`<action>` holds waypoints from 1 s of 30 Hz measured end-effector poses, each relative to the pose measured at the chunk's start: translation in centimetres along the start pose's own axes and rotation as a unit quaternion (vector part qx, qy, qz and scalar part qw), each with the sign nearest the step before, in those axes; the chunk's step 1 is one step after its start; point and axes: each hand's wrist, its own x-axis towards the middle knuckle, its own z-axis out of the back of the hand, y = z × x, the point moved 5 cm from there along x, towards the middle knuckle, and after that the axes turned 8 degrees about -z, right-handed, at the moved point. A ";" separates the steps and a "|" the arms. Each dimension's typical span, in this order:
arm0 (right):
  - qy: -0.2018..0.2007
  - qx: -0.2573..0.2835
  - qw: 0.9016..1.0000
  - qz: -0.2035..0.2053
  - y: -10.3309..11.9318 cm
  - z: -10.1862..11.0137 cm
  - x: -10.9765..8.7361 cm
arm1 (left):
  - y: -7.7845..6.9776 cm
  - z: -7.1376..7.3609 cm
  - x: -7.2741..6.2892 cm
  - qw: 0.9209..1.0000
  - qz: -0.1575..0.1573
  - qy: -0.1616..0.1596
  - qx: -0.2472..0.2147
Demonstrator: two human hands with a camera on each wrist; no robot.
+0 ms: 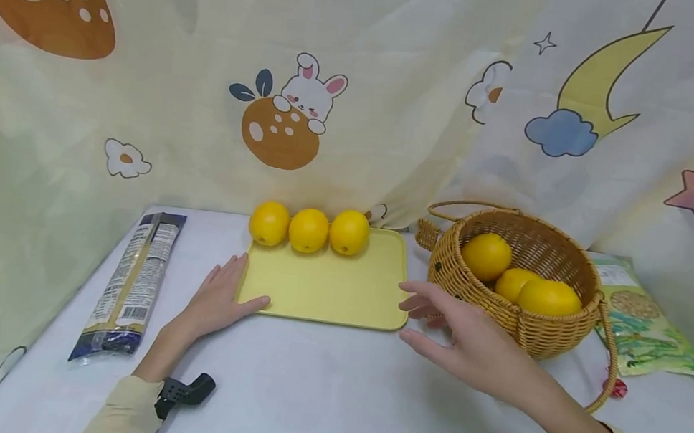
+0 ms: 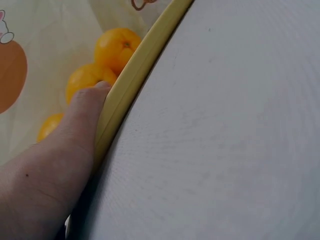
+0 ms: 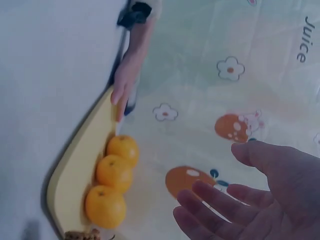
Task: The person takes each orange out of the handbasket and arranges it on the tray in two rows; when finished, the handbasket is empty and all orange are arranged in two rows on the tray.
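Three oranges (image 1: 309, 231) stand in a row along the back edge of a yellow tray (image 1: 325, 290); the right wrist view shows the same row of oranges (image 3: 115, 172). My left hand (image 1: 220, 295) rests at the tray's left edge, fingers straight and thumb spread along the front left corner. In the left wrist view that thumb (image 2: 82, 117) lies against the tray's rim (image 2: 120, 95). With nothing in it, my right hand (image 1: 475, 340) is held by the tray's right edge, fingers loosely bent and apart. It overlaps the front of a wicker basket (image 1: 540, 341).
Several yellow-orange fruits (image 1: 548, 297) lie inside the basket, whose handle hangs toward the front right. A green printed packet (image 1: 653, 319) and a small red item (image 1: 620, 389) are beside it. At the left lies a long blue-and-gold package (image 1: 131, 284). A printed cloth hangs behind.
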 end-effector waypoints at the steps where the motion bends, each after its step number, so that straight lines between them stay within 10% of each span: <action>1: -0.009 0.002 1.000 0.000 -0.3 0.3 -0.2 | 0.0 0.0 0.0 1.000 -0.001 0.001 -0.002; 20: -0.014 0.035 0.999 0.012 -2.5 1.3 -0.4 | 0.1 -0.3 -0.1 1.000 0.000 0.003 -0.003; 30: 0.082 0.043 0.992 -0.087 -5.7 8.7 2.1 | -0.1 0.1 0.0 1.000 -0.002 0.009 -0.001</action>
